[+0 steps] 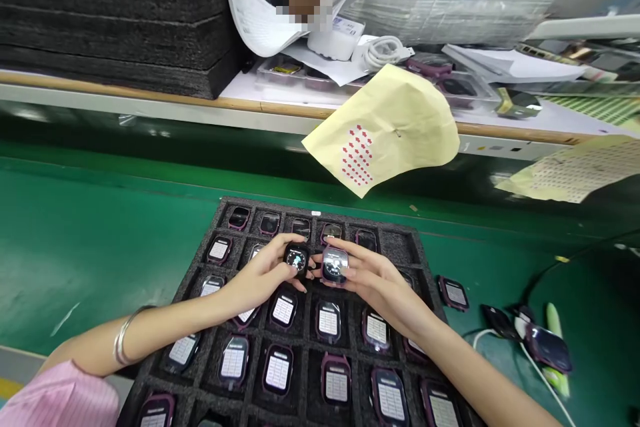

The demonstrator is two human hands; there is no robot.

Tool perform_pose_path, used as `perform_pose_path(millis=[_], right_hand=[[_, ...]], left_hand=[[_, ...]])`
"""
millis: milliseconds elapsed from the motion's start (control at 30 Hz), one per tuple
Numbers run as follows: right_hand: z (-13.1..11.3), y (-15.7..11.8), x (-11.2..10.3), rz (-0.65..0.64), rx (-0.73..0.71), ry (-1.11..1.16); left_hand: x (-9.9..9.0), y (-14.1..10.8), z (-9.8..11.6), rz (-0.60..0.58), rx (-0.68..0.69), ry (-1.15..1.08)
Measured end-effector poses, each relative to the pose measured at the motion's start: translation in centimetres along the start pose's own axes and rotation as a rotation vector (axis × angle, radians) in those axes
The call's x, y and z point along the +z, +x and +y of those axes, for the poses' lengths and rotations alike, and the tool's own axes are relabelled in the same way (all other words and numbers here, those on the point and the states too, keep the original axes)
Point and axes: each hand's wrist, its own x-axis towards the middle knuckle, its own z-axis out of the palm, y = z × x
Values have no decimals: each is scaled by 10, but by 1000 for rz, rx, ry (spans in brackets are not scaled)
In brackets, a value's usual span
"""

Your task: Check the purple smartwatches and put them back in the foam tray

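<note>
The 2 hands are close together, the left hand gripping 1 black watch, the right hand gripping 1 purple watch. Both screens stand side by side above the foam tray; its 1 bare-looking slot is nearer the right hand.

The left hand holds a black smartwatch and the right hand a purple-framed smartwatch, side by side with faces lit, above a black foam tray of watches in square compartments. Another purple-framed watch lies on the green desk, just right of the tray.
</note>
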Motion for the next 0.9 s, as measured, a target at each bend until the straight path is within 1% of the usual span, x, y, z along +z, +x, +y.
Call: perform_pose_path(millis=[133, 333, 600, 767, 900], right_hand=[[2, 0, 2, 38, -43, -70], [7, -2, -2, 38, -91, -193], [5, -4, 3, 90, -135, -302], [6, -4, 4, 147, -116, -339], [6, -4, 2, 197, -123, -367]], left_hand=[[-1, 0, 1, 3, -4, -14], [0, -1, -1, -15, 14, -23], [1, -2, -4, -50, 41, -20], [1, -3, -5, -77, 63, -28], [1, -3, -4, -75, 58, -31]])
